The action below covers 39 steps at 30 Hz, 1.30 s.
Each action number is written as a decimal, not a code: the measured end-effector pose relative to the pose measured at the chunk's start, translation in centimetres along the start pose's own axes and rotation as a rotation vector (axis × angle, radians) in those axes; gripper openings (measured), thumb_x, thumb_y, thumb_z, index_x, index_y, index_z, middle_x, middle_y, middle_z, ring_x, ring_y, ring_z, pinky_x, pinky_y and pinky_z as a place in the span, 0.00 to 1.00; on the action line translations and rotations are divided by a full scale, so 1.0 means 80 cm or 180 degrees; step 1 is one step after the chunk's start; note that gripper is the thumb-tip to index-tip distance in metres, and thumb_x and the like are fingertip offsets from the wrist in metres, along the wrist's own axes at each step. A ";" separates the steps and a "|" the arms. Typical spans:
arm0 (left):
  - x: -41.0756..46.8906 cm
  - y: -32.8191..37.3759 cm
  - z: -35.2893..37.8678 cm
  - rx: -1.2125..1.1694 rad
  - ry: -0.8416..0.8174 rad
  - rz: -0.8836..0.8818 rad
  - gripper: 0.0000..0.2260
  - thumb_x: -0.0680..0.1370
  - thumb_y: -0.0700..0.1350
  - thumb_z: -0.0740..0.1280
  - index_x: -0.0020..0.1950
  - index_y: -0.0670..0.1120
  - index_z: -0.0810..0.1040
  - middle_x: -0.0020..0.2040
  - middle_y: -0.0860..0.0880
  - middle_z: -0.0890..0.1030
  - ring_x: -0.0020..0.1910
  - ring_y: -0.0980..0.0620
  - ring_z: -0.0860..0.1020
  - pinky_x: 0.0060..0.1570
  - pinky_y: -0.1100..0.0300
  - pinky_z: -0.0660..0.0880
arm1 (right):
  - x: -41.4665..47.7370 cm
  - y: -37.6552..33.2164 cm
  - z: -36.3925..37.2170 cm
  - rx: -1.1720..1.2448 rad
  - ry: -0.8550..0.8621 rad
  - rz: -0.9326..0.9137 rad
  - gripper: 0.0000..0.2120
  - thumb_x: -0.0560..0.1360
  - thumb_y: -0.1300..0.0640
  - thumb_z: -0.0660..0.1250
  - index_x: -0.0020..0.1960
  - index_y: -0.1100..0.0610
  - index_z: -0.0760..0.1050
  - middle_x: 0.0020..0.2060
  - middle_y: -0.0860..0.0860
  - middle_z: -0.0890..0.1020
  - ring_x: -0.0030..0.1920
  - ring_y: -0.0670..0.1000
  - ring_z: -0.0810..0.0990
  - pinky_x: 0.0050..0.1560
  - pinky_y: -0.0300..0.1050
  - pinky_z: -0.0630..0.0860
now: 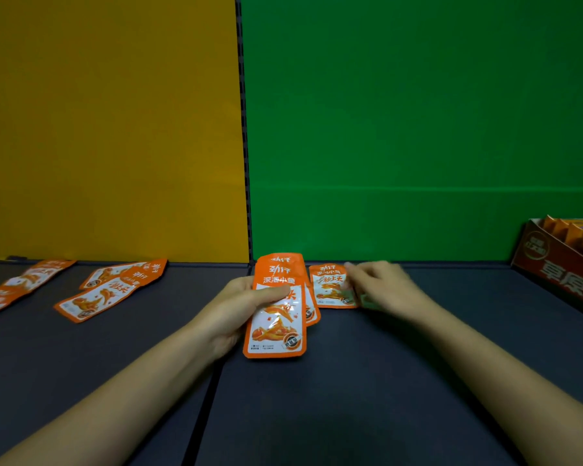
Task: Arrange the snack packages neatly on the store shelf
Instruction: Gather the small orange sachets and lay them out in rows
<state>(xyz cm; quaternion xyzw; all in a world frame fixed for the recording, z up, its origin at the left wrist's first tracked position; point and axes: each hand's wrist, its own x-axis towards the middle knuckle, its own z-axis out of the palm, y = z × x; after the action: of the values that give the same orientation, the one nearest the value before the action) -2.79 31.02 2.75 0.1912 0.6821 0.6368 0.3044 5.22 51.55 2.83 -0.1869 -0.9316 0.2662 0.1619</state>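
Two bare forearms reach in from the near edge, the left forearm [125,388] and the right forearm [492,364], over the dark grey shelf [350,415]. The left grip [236,307] holds a small stack of packets [276,327] near the middle of the shelf, face toward the camera. The thumb lies across the front packet and the fingers wrap behind, so this grip is closed around the stack. The front packet is orange and white with printed food on it, and the edge of a second one peeks out on the right side.

Just right of the stack, a single packet [330,287] of the same kind lies on the shelf close to the back wall, its printed top toward the far side. The right grip [384,287] is at that packet's right edge with fingers bent toward it. Motion blur hides whether they pinch it or only touch it.

To the left, loose packets [115,287] lie overlapping at slanted angles, with more packets [27,280] by the left edge. At the far right, an open cardboard carton [559,267] sits on the shelf with orange packs standing in it. Behind everything, a yellow panel [108,129] and a green panel [418,129] meet at a dark slotted upright [244,129].
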 end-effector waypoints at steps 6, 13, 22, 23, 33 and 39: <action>-0.014 -0.003 0.011 0.0129 -0.0216 -0.0008 0.04 0.74 0.43 0.69 0.48 0.46 0.78 0.36 0.48 0.86 0.31 0.53 0.83 0.31 0.61 0.80 | -0.029 -0.027 0.032 0.1155 -0.0822 -0.0010 0.29 0.76 0.38 0.57 0.41 0.64 0.76 0.44 0.60 0.84 0.41 0.55 0.78 0.53 0.54 0.74; -0.020 -0.011 0.007 0.0214 -0.0007 0.0353 0.06 0.74 0.44 0.69 0.49 0.46 0.79 0.41 0.46 0.86 0.36 0.51 0.85 0.35 0.61 0.81 | -0.048 -0.005 0.016 0.0989 -0.0099 -0.0024 0.19 0.78 0.49 0.60 0.36 0.61 0.74 0.35 0.60 0.80 0.36 0.53 0.74 0.44 0.52 0.74; -0.003 -0.024 -0.001 0.2759 0.0851 0.0556 0.11 0.74 0.58 0.67 0.43 0.51 0.77 0.41 0.53 0.84 0.41 0.54 0.83 0.50 0.52 0.80 | -0.083 0.029 0.007 -0.0178 -0.0043 0.0227 0.20 0.76 0.45 0.60 0.30 0.55 0.71 0.29 0.51 0.78 0.34 0.49 0.76 0.34 0.43 0.67; -0.002 -0.024 0.001 0.3052 0.0906 0.0562 0.13 0.73 0.61 0.65 0.43 0.52 0.76 0.42 0.54 0.84 0.42 0.55 0.83 0.51 0.52 0.79 | -0.084 0.028 0.007 -0.0346 -0.0021 0.0169 0.20 0.76 0.45 0.59 0.30 0.55 0.70 0.28 0.49 0.77 0.35 0.49 0.76 0.32 0.42 0.66; 0.009 -0.021 0.008 0.4160 0.0897 0.0395 0.25 0.68 0.73 0.59 0.37 0.51 0.74 0.36 0.57 0.79 0.39 0.57 0.78 0.41 0.60 0.73 | -0.089 0.019 0.011 -0.1189 0.0230 -0.0260 0.19 0.77 0.45 0.54 0.36 0.55 0.73 0.31 0.47 0.76 0.38 0.50 0.74 0.33 0.42 0.62; 0.010 -0.022 0.004 0.4289 0.1071 0.0464 0.26 0.66 0.74 0.60 0.34 0.50 0.68 0.34 0.56 0.75 0.38 0.55 0.75 0.39 0.59 0.69 | -0.089 0.016 0.012 -0.1342 0.0302 -0.0385 0.18 0.77 0.46 0.54 0.36 0.54 0.73 0.32 0.48 0.76 0.36 0.51 0.73 0.36 0.43 0.64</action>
<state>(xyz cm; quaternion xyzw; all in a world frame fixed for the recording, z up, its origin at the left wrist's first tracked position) -2.95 31.56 0.90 0.2824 0.9518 0.1147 -0.0338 11.46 49.04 -0.10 -0.1728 -0.9675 0.0463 0.1786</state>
